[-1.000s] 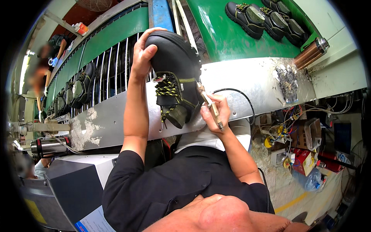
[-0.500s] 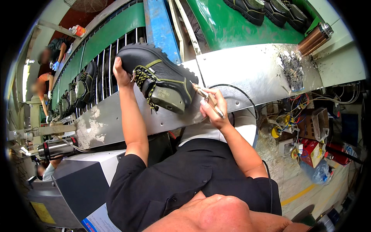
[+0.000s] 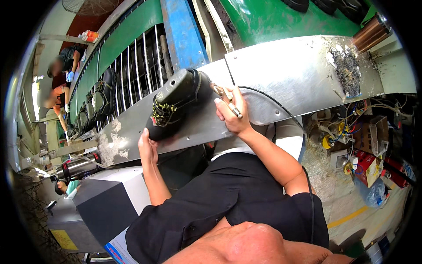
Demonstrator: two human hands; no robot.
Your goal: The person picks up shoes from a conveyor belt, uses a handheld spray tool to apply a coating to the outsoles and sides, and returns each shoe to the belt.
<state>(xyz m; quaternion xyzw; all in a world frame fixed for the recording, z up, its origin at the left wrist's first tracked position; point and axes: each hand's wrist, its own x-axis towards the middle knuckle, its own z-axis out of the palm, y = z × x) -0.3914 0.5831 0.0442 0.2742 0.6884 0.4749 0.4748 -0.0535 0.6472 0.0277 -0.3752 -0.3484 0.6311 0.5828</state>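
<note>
A black lace-up shoe (image 3: 180,118) with black-and-yellow laces is held over the metal ledge, its toe pointing down and left towards me. A grey-green shoe last (image 3: 172,86) fills its opening. My left hand (image 3: 148,146) grips the toe end, its fingers partly hidden under the shoe. My right hand (image 3: 234,113) is closed round a slim metal pen-shaped tool (image 3: 229,100), whose tip is at the heel end of the shoe. Whether the tip touches the heel I cannot tell.
The metal ledge (image 3: 272,83) runs across in front of me, with a black cable (image 3: 277,104) over it. Left is a roller conveyor with several black shoes (image 3: 103,99); co-workers stand beyond. More shoes sit on a green surface (image 3: 272,22). Wires and boxes lie right.
The shoe has turned, its toe swinging from far left down towards me, and the last's top now faces away. My left hand came nearer with the toe; my right hand shifted slightly left.
</note>
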